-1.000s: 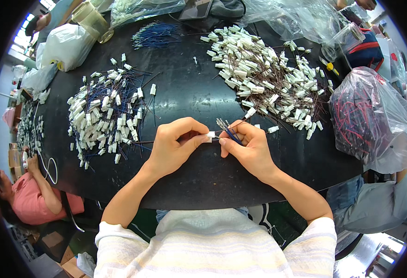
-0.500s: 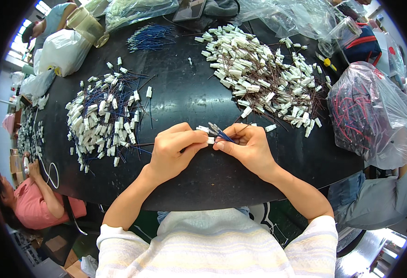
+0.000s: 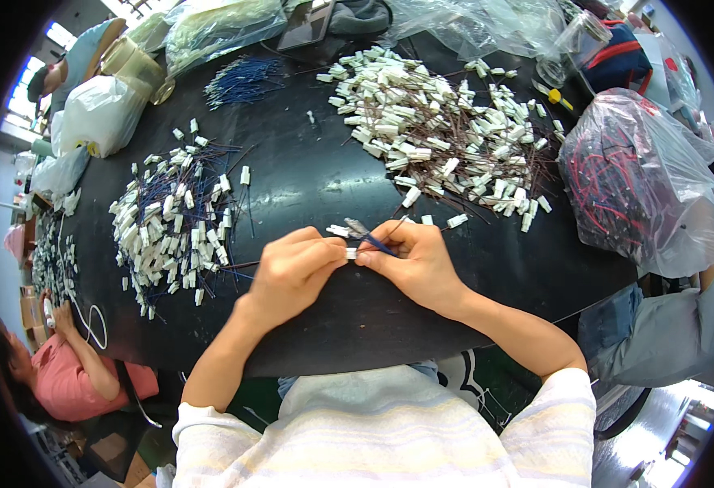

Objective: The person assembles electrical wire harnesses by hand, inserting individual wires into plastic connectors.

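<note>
My left hand [image 3: 290,268] and my right hand [image 3: 422,264] meet above the near middle of the black table. Between their fingertips is a small white plastic connector [image 3: 351,254], pinched by the left thumb and forefinger. A bunch of blue wires [image 3: 376,241] with metal tips sticks out of my closed right hand, whose thumb tip is at the connector's right end. Just beyond the fingers lies another white connector [image 3: 337,231]. To the left is a pile of white connectors with blue and brown wires [image 3: 174,220]; a larger pile with brown wires [image 3: 422,122] spreads at the far right.
Loose blue wires [image 3: 243,81] lie at the back of the black table [image 3: 292,175]. A clear bag of red and dark wires [image 3: 617,179] stands at the right edge, near yellow-handled snips [image 3: 555,96]. Other people sit around, one in a pink shirt [image 3: 72,370] at left.
The table and its piles have shifted slightly left and up in view, along with both hands. Both hands keep their grip at the connector; the wire bunch stays in the right hand.
</note>
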A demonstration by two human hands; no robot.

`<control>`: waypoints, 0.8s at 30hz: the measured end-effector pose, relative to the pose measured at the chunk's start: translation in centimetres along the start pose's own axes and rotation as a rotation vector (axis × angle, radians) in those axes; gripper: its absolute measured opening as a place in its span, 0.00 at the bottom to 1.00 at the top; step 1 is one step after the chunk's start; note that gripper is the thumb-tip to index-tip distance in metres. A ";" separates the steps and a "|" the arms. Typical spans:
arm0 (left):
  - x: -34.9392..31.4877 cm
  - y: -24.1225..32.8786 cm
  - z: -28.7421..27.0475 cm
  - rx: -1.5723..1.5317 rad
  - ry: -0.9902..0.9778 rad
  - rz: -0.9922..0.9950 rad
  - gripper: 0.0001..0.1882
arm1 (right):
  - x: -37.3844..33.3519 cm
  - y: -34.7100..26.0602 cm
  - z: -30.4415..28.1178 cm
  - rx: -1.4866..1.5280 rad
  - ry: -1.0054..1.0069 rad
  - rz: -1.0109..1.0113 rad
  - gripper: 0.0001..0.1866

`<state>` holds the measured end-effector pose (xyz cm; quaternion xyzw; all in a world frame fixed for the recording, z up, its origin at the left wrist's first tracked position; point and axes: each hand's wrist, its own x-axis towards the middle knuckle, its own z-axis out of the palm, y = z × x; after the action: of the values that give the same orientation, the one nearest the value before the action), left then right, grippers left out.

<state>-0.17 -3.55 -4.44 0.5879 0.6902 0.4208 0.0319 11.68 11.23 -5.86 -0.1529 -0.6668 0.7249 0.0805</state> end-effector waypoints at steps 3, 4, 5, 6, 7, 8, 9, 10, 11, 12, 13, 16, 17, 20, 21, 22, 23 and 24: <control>2.9 1.0 -3.2 0.009 -0.095 -0.085 0.07 | 0.1 0.0 0.2 -0.024 -0.019 -0.027 0.05; 3.7 1.4 -3.9 0.064 -0.061 -0.142 0.07 | 0.1 0.4 0.2 -0.029 -0.012 -0.029 0.05; 4.9 1.2 -3.4 0.116 -0.043 -0.006 0.09 | 0.1 0.8 0.1 -0.078 -0.057 -0.071 0.05; 6.5 1.3 -2.6 0.173 -0.018 0.127 0.11 | 0.0 0.8 0.1 -0.128 -0.110 -0.113 0.05; 8.2 1.7 -1.4 0.138 -0.118 0.279 0.14 | -0.2 0.4 0.2 -0.109 -0.123 -0.143 0.05; 9.0 1.8 0.3 0.124 -0.219 0.353 0.15 | -0.2 0.1 0.8 -0.047 -0.108 -0.218 0.04; 10.1 2.0 1.9 0.120 -0.399 0.393 0.14 | -0.3 0.5 1.1 -0.131 -0.116 -0.303 0.05; 11.2 2.2 3.4 0.159 -0.452 0.479 0.13 | -0.3 0.8 1.1 -0.217 -0.116 -0.389 0.05; 12.0 2.1 4.5 0.228 -0.536 0.542 0.12 | -0.3 0.8 1.3 -0.222 -0.122 -0.396 0.05; 12.8 2.1 5.4 0.238 -0.595 0.572 0.09 | -0.3 0.8 1.3 -0.210 -0.160 -0.381 0.05; 13.4 1.8 6.4 0.235 -0.650 0.601 0.09 | -0.3 0.8 1.2 -0.199 -0.191 -0.364 0.05; 14.4 1.2 6.7 0.228 -0.698 0.634 0.08 | -0.5 0.2 0.9 -0.279 -0.249 -0.305 0.06; 14.5 1.2 6.6 0.254 -0.720 0.623 0.08 | -0.6 -0.3 0.5 -0.326 -0.287 -0.197 0.08; 13.8 0.1 6.3 0.269 -0.695 0.609 0.07 | -0.7 0.6 0.7 -0.073 -0.196 -0.146 0.11; 13.4 -0.1 6.2 0.236 -0.626 0.600 0.08 | -0.5 0.7 0.5 -0.082 -0.195 -0.193 0.10; 13.1 -0.3 6.0 0.203 -0.556 0.589 0.08 | -0.4 0.6 0.4 -0.076 -0.206 -0.194 0.10; 12.9 -0.6 5.7 0.225 -0.578 0.564 0.08 | -0.4 0.3 0.3 -0.027 -0.228 -0.083 0.09; 12.7 -0.8 5.2 0.232 -0.576 0.552 0.08 | -0.4 0.0 0.2 0.018 -0.251 0.028 0.07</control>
<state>-1.92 10.01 -2.59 0.8444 0.5122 0.1512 0.0431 11.99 10.88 -5.77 -0.0695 -0.6629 0.7454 -0.0121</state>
